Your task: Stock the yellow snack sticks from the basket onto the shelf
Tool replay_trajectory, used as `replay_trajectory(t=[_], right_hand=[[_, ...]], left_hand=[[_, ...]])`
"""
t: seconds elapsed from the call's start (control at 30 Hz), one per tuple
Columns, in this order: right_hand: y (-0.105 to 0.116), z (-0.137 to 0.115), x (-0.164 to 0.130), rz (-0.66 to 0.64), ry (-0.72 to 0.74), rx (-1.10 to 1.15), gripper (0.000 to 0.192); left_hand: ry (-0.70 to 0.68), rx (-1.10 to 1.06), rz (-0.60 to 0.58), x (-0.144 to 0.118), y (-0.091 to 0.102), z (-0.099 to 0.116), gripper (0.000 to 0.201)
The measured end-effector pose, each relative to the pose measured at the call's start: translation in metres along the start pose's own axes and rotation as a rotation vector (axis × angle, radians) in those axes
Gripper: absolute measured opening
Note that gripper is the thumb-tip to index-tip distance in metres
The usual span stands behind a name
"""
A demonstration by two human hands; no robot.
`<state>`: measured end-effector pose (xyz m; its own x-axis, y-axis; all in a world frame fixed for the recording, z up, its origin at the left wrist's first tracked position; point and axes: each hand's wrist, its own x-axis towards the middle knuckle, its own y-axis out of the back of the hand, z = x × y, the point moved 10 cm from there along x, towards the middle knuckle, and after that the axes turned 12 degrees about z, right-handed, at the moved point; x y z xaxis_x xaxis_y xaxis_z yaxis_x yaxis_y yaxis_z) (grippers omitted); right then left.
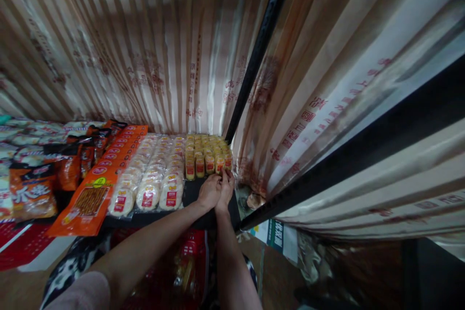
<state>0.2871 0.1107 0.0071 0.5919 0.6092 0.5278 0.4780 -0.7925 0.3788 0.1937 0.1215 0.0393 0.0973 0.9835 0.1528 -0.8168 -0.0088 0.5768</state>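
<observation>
My left hand (210, 193) and my right hand (226, 190) lie close together at the shelf's front right corner. Both have bent fingers at the front of the rows of small yellow snack packets (199, 167) with red labels. The fingertips of my right hand touch the rightmost of these packets. What lies between the fingers of my left hand is hidden. To the left stand rows of round, pale crackers (148, 196) in clear wrappers with red labels. Beside them lies a long orange snack bag (89, 201).
Orange and black snack bags (32, 191) fill the left of the black shelf (194, 196). A black upright post (250, 72) and a slanting black bar (327, 169) frame the right end. Pleated printed sheeting (163, 58) hangs behind. Red packaging (196, 252) sits below.
</observation>
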Motion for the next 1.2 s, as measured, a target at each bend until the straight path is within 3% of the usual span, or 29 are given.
replay_trajectory(t=[0.27,0.63,0.83,0.93,0.97,1.03,1.1,1.2], right_hand=[[0.016,-0.012,-0.009,-0.018,0.017,0.064,0.045],[0.049,-0.030,-0.038,-0.058,-0.030,0.165,0.038],[0.068,-0.044,-0.063,-0.056,-0.008,0.200,0.034],[0.077,-0.049,-0.079,-0.070,0.001,0.189,0.030],[0.079,-0.051,-0.086,-0.069,0.002,0.185,0.028],[0.085,-0.053,-0.100,-0.064,0.001,0.182,0.026],[0.087,-0.055,-0.118,-0.071,0.004,0.188,0.025],[0.089,-0.057,-0.149,-0.082,-0.001,0.203,0.021]], left_hand=[[-0.037,-0.007,-0.033,-0.024,0.009,0.017,0.040],[-0.065,-0.015,-0.056,-0.065,0.017,0.021,0.040],[-0.186,-0.065,0.080,-0.096,0.041,0.030,0.038],[-0.248,-0.104,0.278,-0.113,0.042,0.033,0.042],[-0.219,-0.099,0.384,-0.119,0.043,0.028,0.045],[-0.207,-0.091,0.419,-0.130,0.030,0.024,0.049],[-0.203,-0.059,0.469,-0.145,0.029,0.017,0.050],[-0.171,-0.054,0.469,-0.169,0.051,-0.005,0.049]])
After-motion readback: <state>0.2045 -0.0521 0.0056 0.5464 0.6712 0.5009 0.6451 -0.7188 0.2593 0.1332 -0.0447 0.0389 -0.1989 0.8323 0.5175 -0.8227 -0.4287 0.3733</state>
